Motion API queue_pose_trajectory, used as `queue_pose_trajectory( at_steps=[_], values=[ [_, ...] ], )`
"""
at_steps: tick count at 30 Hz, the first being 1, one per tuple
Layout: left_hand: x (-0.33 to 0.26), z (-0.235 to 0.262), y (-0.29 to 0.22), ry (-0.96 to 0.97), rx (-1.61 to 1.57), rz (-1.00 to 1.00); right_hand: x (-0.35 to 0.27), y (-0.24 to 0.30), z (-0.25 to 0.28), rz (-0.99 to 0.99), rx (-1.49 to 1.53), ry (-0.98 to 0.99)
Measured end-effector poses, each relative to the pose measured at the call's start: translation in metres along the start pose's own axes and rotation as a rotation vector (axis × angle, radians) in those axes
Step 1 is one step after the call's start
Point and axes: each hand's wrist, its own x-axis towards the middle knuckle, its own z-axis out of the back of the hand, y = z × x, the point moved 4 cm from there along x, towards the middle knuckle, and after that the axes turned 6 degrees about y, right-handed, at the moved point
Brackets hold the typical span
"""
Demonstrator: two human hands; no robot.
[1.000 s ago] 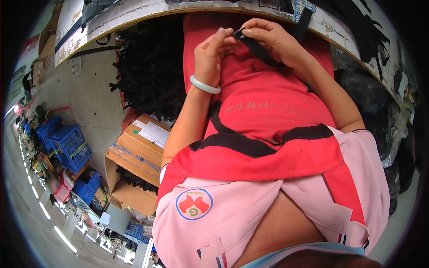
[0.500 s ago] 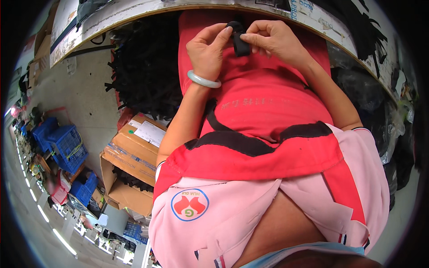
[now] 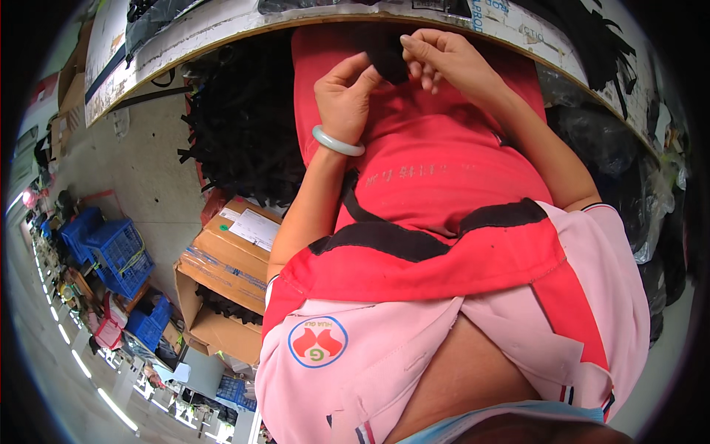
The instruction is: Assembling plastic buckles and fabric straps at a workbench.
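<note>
A black fabric strip [image 3: 387,59] is held up over my lap, just below the table edge. My left hand [image 3: 345,95], with a pale bangle at the wrist, pinches its left side between thumb and fingers. To the right of the strip is my right hand [image 3: 452,65]. Its thumb points left near the strip, and its loosely curled fingers hang apart beside the strip's right edge. The strip's upper part merges with the dark space under the table, so its full shape is hidden. Beneath both hands lies my red apron [image 3: 436,137].
A white-topped table [image 3: 214,21] curves across the front. Under it, to the left, is a heap of black strips [image 3: 240,118]. An open cardboard box [image 3: 225,255] stands by my left side, with blue crates [image 3: 122,255] farther left. Plastic-wrapped bundles [image 3: 603,148] sit at right.
The strip has turned and shifted slightly up and left. My right hand has loosened its pinch, and its fingers have spread; my left hand has moved slightly down the strip.
</note>
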Motion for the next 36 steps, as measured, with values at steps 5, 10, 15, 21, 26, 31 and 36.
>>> queue_pose_trajectory(
  at_steps=[5, 10, 15, 21, 26, 31, 36],
  values=[
    [-0.001, 0.002, -0.004, -0.055, 0.12, -0.094, -0.021, 0.018, -0.014, 0.196, -0.192, 0.049],
    [-0.002, -0.005, -0.012, -0.032, 0.157, -0.136, -0.028, 0.03, -0.021, 0.289, -0.21, 0.076],
    [0.0, -0.005, -0.018, -0.107, 0.029, -0.065, -0.022, 0.003, -0.017, -0.038, -0.243, 0.066],
    [0.001, -0.016, -0.016, -0.048, 0.094, -0.122, -0.011, -0.002, -0.012, 0.021, -0.022, 0.014],
    [-0.006, -0.008, -0.016, 0.021, 0.147, 0.085, -0.005, -0.008, -0.01, -0.044, 0.219, -0.039],
    [-0.027, 0.008, -0.037, 0.142, 0.224, 0.075, 0.004, -0.011, -0.02, 0.043, 0.245, 0.17],
    [-0.07, 0.072, -0.134, 0.087, 0.574, 0.053, 0.013, -0.012, 0.01, 0.157, 0.077, -0.046]
  ],
)
